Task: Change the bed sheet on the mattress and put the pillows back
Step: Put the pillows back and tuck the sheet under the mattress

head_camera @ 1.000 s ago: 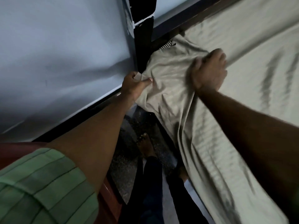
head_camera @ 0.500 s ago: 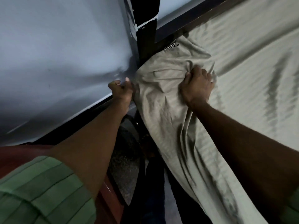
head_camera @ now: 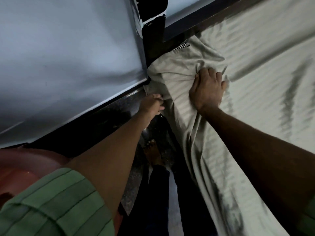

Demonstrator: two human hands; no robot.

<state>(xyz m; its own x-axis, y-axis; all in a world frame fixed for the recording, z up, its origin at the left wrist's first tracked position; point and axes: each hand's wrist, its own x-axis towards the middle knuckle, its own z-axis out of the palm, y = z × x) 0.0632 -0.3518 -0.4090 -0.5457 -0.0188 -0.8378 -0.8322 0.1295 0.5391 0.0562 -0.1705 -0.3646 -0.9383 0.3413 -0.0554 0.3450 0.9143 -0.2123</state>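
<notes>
A pale grey-green striped bed sheet point(head_camera: 255, 86) covers the mattress on the right and hangs over its left side. At the top corner of the bed the sheet is bunched. My right hand point(head_camera: 207, 90) lies on that bunch with its fingers curled into the cloth. My left hand point(head_camera: 151, 105) is lower, beside the bed's side, pinching the hanging edge of the sheet. A small piece of black-and-white striped fabric point(head_camera: 180, 46) shows at the corner under the sheet. No pillows are in view.
A pale blue wall point(head_camera: 68, 57) runs along the left, with a dark post point(head_camera: 153, 31) at the corner and a dark headboard point(head_camera: 213, 16) behind the bed. My bare foot point(head_camera: 152, 154) stands on the narrow dark floor strip. A reddish-brown object point(head_camera: 25, 167) sits at lower left.
My left hand has dropped lower along the bed's side with the sheet edge. My right hand shifted down over the bunched corner and stays gripping the cloth.
</notes>
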